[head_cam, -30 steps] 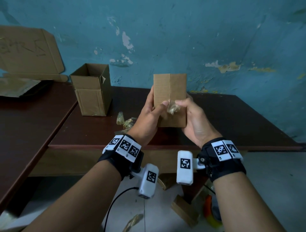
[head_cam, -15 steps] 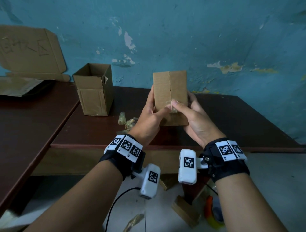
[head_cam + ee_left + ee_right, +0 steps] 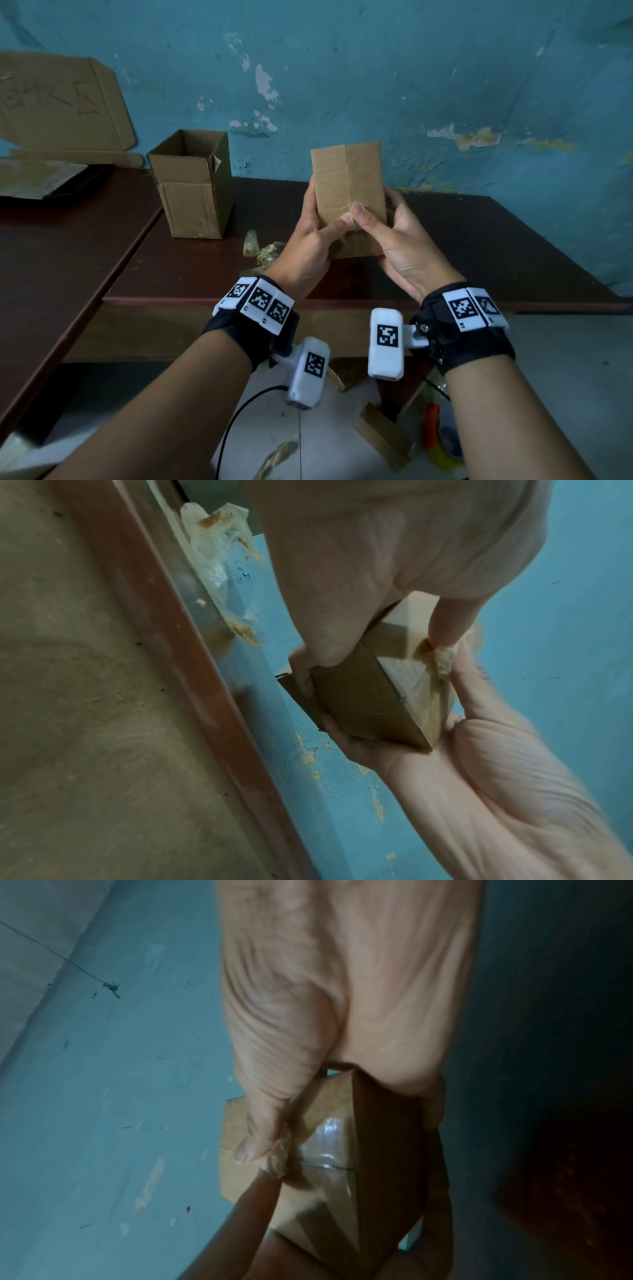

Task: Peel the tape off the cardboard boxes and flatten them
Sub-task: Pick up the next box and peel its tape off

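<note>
I hold a small closed cardboard box [image 3: 347, 185] upright above the table, between both hands. My left hand [image 3: 313, 236] grips its left side, fingers behind and thumb across the front. My right hand [image 3: 390, 240] cups the right side with fingers behind. Its thumb [image 3: 257, 1139] lies on the front beside a crumpled wad of peeled tape [image 3: 279, 1157]. The wad [image 3: 443, 661] sits where the two thumbs meet. Clear tape [image 3: 329, 1139] still shines on the box's [image 3: 380, 1150] lower face. In the left wrist view, the box [image 3: 356, 704] rests in the right palm [image 3: 479, 750].
An open-topped cardboard box [image 3: 195, 185] stands on the dark brown table [image 3: 479, 246] at the back left. Tape scraps [image 3: 262, 246] lie beside my left hand. Flattened cardboard [image 3: 61, 102] leans on the blue wall over a second table [image 3: 51, 260]. Cardboard pieces and a tape roll [image 3: 442, 435] lie on the floor.
My right hand has stopped pinching the tape wad away from the box; its fingers have gone behind the box and its thumb has come onto the front. The box has risen slightly.
</note>
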Demonstrator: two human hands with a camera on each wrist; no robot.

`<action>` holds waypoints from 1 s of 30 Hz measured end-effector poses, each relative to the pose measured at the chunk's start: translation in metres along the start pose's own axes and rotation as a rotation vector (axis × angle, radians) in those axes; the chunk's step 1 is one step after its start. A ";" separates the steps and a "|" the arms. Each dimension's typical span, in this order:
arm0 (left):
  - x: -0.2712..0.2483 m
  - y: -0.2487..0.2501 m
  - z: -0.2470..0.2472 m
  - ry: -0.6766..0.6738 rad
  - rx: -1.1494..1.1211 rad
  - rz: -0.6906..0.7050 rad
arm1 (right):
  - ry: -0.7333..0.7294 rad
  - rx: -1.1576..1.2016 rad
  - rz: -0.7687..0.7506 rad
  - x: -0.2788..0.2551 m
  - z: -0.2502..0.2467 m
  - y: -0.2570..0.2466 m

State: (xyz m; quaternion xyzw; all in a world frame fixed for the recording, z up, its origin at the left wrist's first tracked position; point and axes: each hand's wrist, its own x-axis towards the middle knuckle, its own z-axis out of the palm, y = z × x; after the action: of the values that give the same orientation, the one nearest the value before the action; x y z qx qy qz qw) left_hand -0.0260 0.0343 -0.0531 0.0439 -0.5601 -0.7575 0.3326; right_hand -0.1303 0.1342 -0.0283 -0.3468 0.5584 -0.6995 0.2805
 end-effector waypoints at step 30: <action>0.001 0.004 0.002 0.040 0.072 -0.084 | 0.001 0.002 0.064 -0.001 0.000 0.002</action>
State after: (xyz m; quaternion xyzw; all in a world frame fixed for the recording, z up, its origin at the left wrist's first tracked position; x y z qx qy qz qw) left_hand -0.0258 0.0345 -0.0487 0.0942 -0.5779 -0.7491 0.3098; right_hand -0.1295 0.1348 -0.0304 -0.3282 0.5688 -0.6907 0.3030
